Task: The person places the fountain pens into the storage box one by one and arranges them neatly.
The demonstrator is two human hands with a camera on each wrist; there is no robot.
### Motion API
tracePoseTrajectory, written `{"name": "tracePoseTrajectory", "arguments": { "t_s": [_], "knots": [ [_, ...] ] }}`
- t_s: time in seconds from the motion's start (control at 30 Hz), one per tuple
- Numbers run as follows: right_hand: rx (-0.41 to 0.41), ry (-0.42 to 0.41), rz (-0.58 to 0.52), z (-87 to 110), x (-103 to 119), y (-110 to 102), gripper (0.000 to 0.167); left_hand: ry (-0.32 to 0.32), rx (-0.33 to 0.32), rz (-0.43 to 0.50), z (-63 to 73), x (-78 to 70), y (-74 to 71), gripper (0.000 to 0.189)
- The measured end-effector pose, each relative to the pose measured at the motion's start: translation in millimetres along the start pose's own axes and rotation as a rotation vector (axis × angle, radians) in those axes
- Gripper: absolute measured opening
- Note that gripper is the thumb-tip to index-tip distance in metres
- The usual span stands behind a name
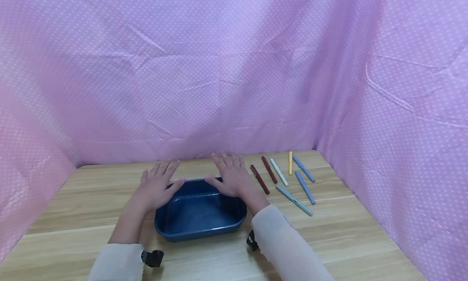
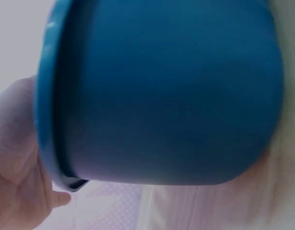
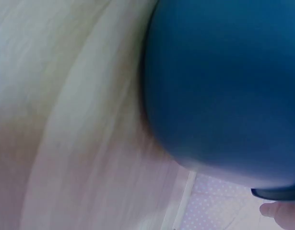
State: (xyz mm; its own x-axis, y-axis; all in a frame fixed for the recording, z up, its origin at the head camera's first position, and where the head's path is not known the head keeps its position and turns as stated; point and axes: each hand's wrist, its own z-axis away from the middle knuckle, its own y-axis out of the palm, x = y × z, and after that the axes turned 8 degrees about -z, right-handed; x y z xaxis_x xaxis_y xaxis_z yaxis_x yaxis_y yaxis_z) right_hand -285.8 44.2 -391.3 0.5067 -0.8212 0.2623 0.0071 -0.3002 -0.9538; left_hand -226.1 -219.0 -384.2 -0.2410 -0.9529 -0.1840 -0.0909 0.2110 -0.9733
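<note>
A dark blue rectangular basin with rounded corners sits on the wooden table, nothing inside it. My left hand extends over its far left corner, palm down, fingers straight and pointing away, thumb toward the middle. Over the far right corner lies my right hand in the same way, fingers spread. The left wrist view shows the basin's side wall close up, with part of the left hand beside the rim. In the right wrist view the wall fills the right side, a fingertip below the rim.
Several pens lie right of the basin: dark red, another dark red, pale mint, yellow, blue, another blue and grey-green. Pink dotted cloth surrounds the table's back and sides.
</note>
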Motion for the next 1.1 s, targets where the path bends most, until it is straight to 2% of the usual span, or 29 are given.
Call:
{"name": "tracePoseTrajectory", "arguments": {
  "t_s": [0.3, 0.47, 0.83, 1.1],
  "knots": [
    [-0.013, 0.040, 0.027, 1.8, -11.5, -9.0, 0.078, -0.070, 0.061, 0.098, 6.4, 21.8, 5.9, 0.075],
    [-0.024, 0.068, 0.016, 3.0, -20.8, -12.7, 0.075, -0.068, 0.070, 0.127, 10.1, 30.6, 6.9, 0.069],
    [-0.074, 0.089, 0.003, 8.1, -46.1, -18.7, 0.075, -0.102, 0.141, 0.195, 17.3, 41.9, 7.0, 0.071],
    [-0.065, 0.137, -0.033, 17.7, -68.2, -25.9, 0.073, -0.114, 0.192, 0.328, 18.1, 48.1, 15.3, 0.074]
  ]
}}
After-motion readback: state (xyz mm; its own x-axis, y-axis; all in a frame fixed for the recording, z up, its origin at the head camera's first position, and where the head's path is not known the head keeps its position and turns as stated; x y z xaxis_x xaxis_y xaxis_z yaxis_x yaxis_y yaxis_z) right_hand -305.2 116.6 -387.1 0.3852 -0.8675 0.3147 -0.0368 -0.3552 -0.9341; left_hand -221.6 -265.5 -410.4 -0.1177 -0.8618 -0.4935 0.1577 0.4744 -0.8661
